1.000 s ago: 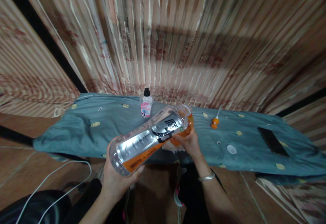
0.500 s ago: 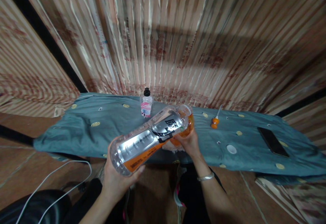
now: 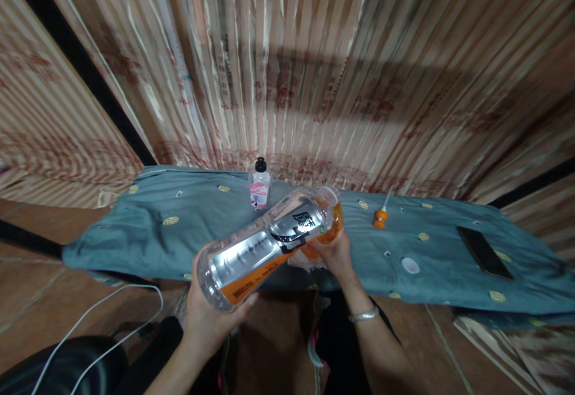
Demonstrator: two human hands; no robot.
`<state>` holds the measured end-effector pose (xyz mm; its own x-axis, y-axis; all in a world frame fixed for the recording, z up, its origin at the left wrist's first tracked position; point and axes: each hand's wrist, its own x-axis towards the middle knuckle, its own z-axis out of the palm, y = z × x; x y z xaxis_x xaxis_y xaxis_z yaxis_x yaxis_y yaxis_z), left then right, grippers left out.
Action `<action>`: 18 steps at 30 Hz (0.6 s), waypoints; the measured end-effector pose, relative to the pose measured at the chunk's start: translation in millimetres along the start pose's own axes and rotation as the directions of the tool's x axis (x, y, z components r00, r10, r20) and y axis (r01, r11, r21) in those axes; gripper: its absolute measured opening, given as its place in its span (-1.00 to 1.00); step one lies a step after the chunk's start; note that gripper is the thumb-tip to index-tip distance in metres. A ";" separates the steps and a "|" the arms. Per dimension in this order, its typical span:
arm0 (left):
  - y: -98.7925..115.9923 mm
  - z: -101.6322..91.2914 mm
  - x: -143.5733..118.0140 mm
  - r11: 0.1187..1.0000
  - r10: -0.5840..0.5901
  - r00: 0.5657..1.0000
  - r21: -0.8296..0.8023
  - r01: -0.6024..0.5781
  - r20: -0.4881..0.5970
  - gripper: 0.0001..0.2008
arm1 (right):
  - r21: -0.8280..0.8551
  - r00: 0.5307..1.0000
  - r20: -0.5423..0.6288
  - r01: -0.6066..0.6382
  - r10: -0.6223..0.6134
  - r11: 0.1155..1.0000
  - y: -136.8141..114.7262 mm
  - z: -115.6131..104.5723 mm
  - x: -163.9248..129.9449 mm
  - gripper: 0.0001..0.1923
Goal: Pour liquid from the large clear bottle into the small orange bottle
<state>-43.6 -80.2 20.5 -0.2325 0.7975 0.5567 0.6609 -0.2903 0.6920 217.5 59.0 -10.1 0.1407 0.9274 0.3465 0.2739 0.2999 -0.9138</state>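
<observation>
- Left hand (image 3: 207, 317) reaches up from below, palm up, fingers (image 3: 248, 301) curled in a grip.
- Right hand (image 3: 335, 254) extends forward, fingers closed in a grip, a bracelet at the wrist.

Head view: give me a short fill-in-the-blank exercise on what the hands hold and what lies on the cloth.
1. The left hand grips the base of a large clear bottle whose label band is ____.
2. The right hand holds the bottle near its ____ end.
3. The small bottle standing on the blue cloth has a ____ cap.
4. The dark phone lies on the cloth at the person's ____.

Missing words: orange; neck; black; right
</observation>
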 end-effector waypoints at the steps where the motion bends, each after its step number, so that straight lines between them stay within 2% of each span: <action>1: -0.5 0.1 -0.1 1.000 -0.012 1.000 -0.009 0.012 0.006 -0.12 | 0.008 1.000 -0.001 -0.006 0.006 1.000 -0.3 0.1 0.1 -0.22; 7: 2.4 2.0 1.9 1.000 0.005 1.000 -0.007 -0.005 -0.001 -0.14 | 0.034 0.999 0.012 -0.046 0.046 0.998 -1.9 0.0 -0.3 -0.20; 13: 15.1 8.1 4.0 0.994 -0.092 0.992 -0.072 0.087 -0.082 -0.19 | 0.024 0.998 0.015 -0.068 0.067 0.997 2.3 -1.1 -0.9 -0.20; 16: 13.6 6.3 5.1 1.000 0.017 0.999 -0.014 -0.017 -0.041 -0.19 | 0.033 0.998 0.010 -0.064 0.063 0.997 3.9 -0.8 -0.6 -0.19; 18: 11.9 4.5 5.6 0.999 0.037 0.999 0.004 -0.037 -0.021 -0.18 | 0.043 0.998 0.012 -0.062 0.062 0.997 4.2 -0.4 -0.5 -0.18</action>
<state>-33.8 -76.8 29.7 -0.2228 0.7753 0.5910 0.6716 -0.3173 0.6695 218.9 59.7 -13.9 0.1461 0.9468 0.2869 0.2238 0.2508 -0.9418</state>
